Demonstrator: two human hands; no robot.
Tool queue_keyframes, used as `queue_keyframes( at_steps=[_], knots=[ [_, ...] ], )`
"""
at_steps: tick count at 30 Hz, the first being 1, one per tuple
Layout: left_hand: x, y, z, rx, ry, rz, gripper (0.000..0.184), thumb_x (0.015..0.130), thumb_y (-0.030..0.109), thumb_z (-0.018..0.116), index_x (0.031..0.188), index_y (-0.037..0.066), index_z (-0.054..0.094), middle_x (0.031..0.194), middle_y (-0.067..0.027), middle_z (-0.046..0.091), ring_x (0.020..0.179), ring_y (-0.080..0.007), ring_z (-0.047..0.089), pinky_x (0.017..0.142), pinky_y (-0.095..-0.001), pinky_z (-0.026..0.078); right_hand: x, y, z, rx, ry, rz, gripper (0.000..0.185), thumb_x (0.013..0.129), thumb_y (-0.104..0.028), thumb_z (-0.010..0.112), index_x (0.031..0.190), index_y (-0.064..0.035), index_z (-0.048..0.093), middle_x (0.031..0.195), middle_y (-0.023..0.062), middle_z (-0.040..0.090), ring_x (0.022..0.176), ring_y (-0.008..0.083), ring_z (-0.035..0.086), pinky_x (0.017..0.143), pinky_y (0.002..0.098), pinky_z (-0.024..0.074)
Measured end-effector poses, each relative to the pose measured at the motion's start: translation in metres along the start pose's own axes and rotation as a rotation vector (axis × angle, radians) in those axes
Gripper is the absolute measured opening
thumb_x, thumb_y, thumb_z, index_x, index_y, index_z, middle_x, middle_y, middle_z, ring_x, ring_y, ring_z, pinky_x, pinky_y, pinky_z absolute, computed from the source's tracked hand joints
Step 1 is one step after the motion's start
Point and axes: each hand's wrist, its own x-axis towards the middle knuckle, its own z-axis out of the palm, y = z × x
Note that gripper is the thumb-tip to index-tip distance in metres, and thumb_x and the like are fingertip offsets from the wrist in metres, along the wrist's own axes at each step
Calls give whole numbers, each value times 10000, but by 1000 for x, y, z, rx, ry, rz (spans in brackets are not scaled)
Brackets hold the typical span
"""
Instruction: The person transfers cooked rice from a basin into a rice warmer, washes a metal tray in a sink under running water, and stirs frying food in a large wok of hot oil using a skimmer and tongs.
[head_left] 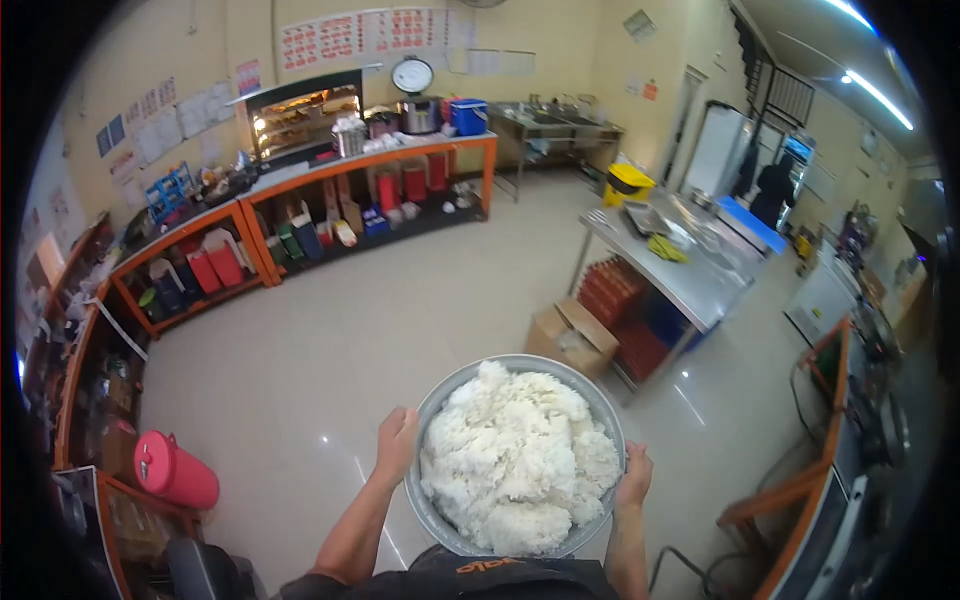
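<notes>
A wide round metal pot (412, 472) heaped with cooked white rice (515, 450) is held in front of my body, above the tiled floor. My left hand (398, 440) is closed at the pot's left side, fingers curled at the rim. On the opposite side my right hand (634, 474) grips the pot's right edge, with the thumb up near the rim. Any handles are hidden by my hands. The rice mounds up unevenly near the level of the rim.
A steel table (690, 270) stands ahead right, with a cardboard box (572, 338) beside its legs. An orange-framed counter (370, 160) runs along the back wall. A red lidded bucket (180, 472) is at the left. A cable (690, 560) lies on the floor at right.
</notes>
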Motion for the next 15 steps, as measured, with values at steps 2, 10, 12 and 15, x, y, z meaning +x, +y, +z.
queue_keyframes(
  at_steps=[2,10,12,15],
  knots=[
    [-51,21,-37,44,86,-42,333,932,266,473,732,1,489,690,-26,476,683,-112,426,605,-299,379,-28,-34,11,-60,-127,-43,592,985,-431,288,1054,68,598,933,130,653,863,171,588,807,294,443],
    [154,14,-43,-170,508,13,336,959,306,406,810,28,523,773,-29,556,691,-102,511,608,-270,428,260,-53,254,58,-513,-57,566,981,-389,295,988,65,632,920,127,663,868,193,591,809,300,432],
    [165,6,-25,-191,594,-15,355,959,324,404,810,22,517,771,-35,544,690,-105,504,607,-275,424,298,-77,280,-126,-565,-163,574,982,-396,290,997,66,629,916,125,665,873,190,593,812,301,434],
    [196,17,5,-321,679,-32,385,958,345,407,777,16,493,736,-28,497,698,-107,467,614,-288,401,363,-25,323,88,-745,-139,584,984,-405,288,1004,71,626,920,127,664,876,178,593,815,297,437]
  ],
)
